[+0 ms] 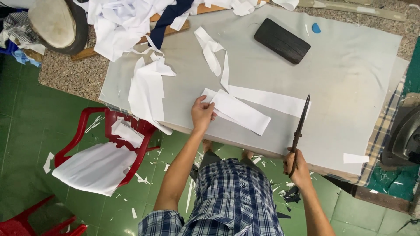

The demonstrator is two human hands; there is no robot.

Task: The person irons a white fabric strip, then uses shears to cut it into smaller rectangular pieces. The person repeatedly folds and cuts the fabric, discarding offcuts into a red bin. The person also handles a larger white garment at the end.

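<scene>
- Two bare hands work at the near edge of the grey-covered cutting table [350,65], low in the frame.
- Lower right: the right hand [297,166] is curled tight around the handles of long dark scissors [301,124]; the blades look closed and point up the frame toward the white strips.
- Centre: the left hand [202,114] presses its fingers, narrowly spread, on the end of a folded white fabric strip [240,111], thumb tip at the fold.
- Risk, as I judge it: the fingertips sit right at the strip's edge, so a blade run close there could nick them; the loose strip could also slide on the smooth cover and skew a cut.
- Left of centre, a white fabric piece [146,94] hangs over the table edge and could slip down onto the red plastic chair [87,126].
- Upper centre: a black oblong block [282,40] lies apart from the strips.
- Top left: a heap of white offcuts [118,22].
</scene>
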